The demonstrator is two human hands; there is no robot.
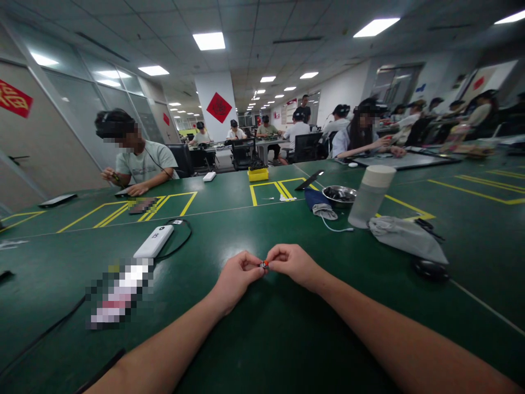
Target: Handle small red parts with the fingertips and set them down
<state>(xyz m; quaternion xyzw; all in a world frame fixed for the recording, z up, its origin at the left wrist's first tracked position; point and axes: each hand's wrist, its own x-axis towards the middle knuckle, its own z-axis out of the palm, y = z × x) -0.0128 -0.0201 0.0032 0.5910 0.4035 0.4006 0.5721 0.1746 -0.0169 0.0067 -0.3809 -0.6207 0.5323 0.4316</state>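
My left hand (241, 276) and my right hand (293, 265) meet at the middle, a little above the green table. Between their fingertips sits a tiny piece (265, 265) with an orange-red part and a silvery, dark part. Thumb and forefinger of each hand are pinched on it, the left from the silvery side and the right by the orange side. It is too small for me to tell its kind, and the fingertips cover some of it.
On the left lie a white power bank (154, 242) with a black cable and a blurred-out object (123, 293). Rightward stand a bottle (372, 197), a metal bowl (339, 195), a grey pouch (406, 235) and a black mouse (430, 270). A person (141, 161) sits across the table.
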